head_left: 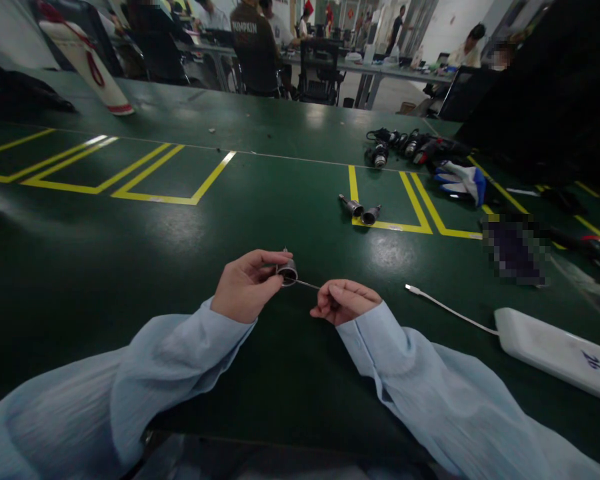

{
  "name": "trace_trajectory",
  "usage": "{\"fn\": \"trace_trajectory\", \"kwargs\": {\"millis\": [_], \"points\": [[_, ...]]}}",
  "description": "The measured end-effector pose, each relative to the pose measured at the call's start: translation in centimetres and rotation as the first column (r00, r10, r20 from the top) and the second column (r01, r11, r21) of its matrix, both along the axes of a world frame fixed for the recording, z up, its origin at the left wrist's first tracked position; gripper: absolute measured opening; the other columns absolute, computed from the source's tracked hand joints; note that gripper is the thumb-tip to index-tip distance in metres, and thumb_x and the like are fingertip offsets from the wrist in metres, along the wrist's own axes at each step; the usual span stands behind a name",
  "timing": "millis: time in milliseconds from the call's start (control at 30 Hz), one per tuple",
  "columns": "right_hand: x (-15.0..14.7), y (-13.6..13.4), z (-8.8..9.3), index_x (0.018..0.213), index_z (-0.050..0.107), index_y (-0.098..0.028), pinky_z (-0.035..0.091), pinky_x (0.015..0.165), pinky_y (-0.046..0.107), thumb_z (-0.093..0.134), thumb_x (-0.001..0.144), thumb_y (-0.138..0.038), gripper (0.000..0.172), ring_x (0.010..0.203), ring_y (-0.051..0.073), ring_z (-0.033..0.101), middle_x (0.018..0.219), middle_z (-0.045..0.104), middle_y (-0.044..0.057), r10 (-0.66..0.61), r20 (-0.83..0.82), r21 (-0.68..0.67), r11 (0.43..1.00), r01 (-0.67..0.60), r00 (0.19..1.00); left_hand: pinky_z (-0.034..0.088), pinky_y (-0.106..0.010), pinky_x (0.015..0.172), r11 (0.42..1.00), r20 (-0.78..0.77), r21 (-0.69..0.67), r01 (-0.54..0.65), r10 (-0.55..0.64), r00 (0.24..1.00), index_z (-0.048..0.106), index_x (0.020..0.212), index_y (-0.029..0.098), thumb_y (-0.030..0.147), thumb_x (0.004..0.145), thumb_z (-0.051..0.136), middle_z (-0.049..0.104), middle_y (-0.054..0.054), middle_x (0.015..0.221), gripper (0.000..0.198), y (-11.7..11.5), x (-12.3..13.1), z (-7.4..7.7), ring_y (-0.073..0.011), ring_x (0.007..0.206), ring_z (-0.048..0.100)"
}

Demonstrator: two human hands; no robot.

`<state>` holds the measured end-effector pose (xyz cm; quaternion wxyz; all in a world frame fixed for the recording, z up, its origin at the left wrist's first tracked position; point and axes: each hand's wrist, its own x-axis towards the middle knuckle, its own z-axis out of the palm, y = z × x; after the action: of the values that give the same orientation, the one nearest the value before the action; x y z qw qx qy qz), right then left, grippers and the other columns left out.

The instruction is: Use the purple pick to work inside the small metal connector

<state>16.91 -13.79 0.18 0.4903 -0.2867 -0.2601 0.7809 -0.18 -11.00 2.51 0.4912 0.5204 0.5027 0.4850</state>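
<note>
My left hand [247, 283] is closed around a small grey cup-shaped metal piece [291, 265] that looks like a hole saw. Its round mouth faces right and toward me, and a thin tip sticks up behind. My right hand [347, 300] pinches a thin metal rod [307, 285]. The rod's far end reaches into the mouth of the cup; whether it touches the inside is hidden. Farther off on the green table lie two similar metal pieces, a left one [351, 206] and a right one [371, 215], side by side at a yellow tape line.
A white power strip [555, 350] with a white cable [450, 308] lies at right. Behind it are a pixelated dark object [515, 250], a blue-and-white glove [463, 181] and dark tools [380, 155]. A pale cloth bag [90, 63] stands far left. People sit at desks beyond.
</note>
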Motion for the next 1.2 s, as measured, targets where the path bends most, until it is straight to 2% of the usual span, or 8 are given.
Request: {"fn": "trace_trajectory", "kwargs": {"millis": [367,633,733,833,900,967,1100,1200], "points": [[0.6,0.0,1.2,0.068,0.069,-0.013,0.054,0.060,0.023,0.074,0.061,-0.029,0.018,0.055,0.009,0.061,0.058,0.065,0.001,0.009,0.214,0.012,1.000,-0.012,0.977,0.050,-0.039,0.085,0.993,-0.083,0.054,0.104,-0.099,0.992,0.060,0.076,0.011,0.010,0.059,0.060,0.065,-0.009,0.100,0.017,-0.1,-0.3,-0.6,-0.0218,0.089,0.063],[0.4,-0.8,1.4,0.072,0.066,-0.014,0.052,0.059,0.025,0.060,0.075,-0.026,0.014,0.055,0.010,0.062,0.061,0.064,0.001,-0.115,0.491,0.247,0.969,-0.012,0.864,0.051,-0.036,0.084,0.989,-0.157,0.072,0.129,-0.117,0.981,0.062,0.074,0.011,0.011,0.059,0.059,0.064,-0.012,0.101,0.016,-0.7,0.1,-0.1,-0.0224,0.092,0.062],[0.2,-0.9,1.6,0.072,0.065,-0.015,0.050,0.061,0.028,0.054,0.078,-0.020,0.013,0.060,0.012,0.060,0.064,0.063,0.003,-0.279,0.642,0.532,0.833,-0.153,0.715,0.050,-0.035,0.085,0.991,-0.144,0.072,0.117,-0.106,0.984,0.062,0.074,0.011,0.011,0.059,0.059,0.065,-0.012,0.100,0.016,-0.7,0.0,-0.2,-0.0217,0.092,0.062],[0.0,-1.1,1.7,0.071,0.063,-0.015,0.046,0.063,0.029,0.049,0.076,-0.014,0.015,0.064,0.014,0.057,0.066,0.062,0.005,-0.509,0.625,0.760,0.571,-0.312,0.592,0.050,-0.037,0.086,0.995,-0.122,0.041,0.086,-0.081,0.989,0.062,0.075,0.011,0.011,0.058,0.060,0.065,-0.011,0.099,0.017,-0.4,0.0,-0.3,-0.0216,0.090,0.063],[-0.1,-1.1,1.7,0.072,0.063,-0.015,0.045,0.063,0.030,0.048,0.076,-0.013,0.015,0.064,0.015,0.057,0.066,0.061,0.006,-0.557,0.594,0.797,0.505,-0.330,0.581,0.050,-0.038,0.086,0.997,-0.109,0.005,0.073,-0.072,0.991,0.062,0.074,0.012,0.011,0.057,0.062,0.066,-0.010,0.097,0.017,-0.2,0.0,-0.3,-0.0217,0.088,0.064],[-0.1,-1.1,1.5,0.072,0.064,-0.014,0.046,0.063,0.030,0.050,0.077,-0.015,0.015,0.065,0.015,0.057,0.067,0.062,0.006,-0.505,0.603,0.764,0.589,-0.264,0.618,0.050,-0.038,0.086,0.998,-0.083,-0.030,0.055,-0.057,0.995,0.063,0.073,0.012,0.011,0.056,0.064,0.066,-0.009,0.097,0.018,0.0,0.0,-0.1,-0.0214,0.088,0.064],[0.1,-0.6,0.8,0.074,0.066,-0.016,0.050,0.063,0.028,0.057,0.078,-0.025,0.013,0.061,0.012,0.061,0.065,0.063,0.002,-0.224,0.487,0.440,0.898,-0.016,0.844,0.049,-0.039,0.086,0.998,-0.001,-0.069,0.001,-0.001,1.000,0.063,0.074,0.012,0.013,0.054,0.068,0.067,-0.008,0.096,0.022,0.3,-0.1,0.2,-0.0214,0.090,0.063],[0.2,-0.3,0.2,0.074,0.067,-0.016,0.053,0.065,0.028,0.064,0.073,-0.029,0.013,0.063,0.012,0.064,0.066,0.065,0.001,-0.126,0.327,0.282,0.959,0.031,0.937,0.051,-0.038,0.084,0.995,0.039,-0.096,-0.018,0.022,0.999,0.064,0.077,0.012,0.015,0.055,0.070,0.067,-0.008,0.097,0.023,0.3,-0.2,0.5,-0.0207,0.088,0.063]]}}
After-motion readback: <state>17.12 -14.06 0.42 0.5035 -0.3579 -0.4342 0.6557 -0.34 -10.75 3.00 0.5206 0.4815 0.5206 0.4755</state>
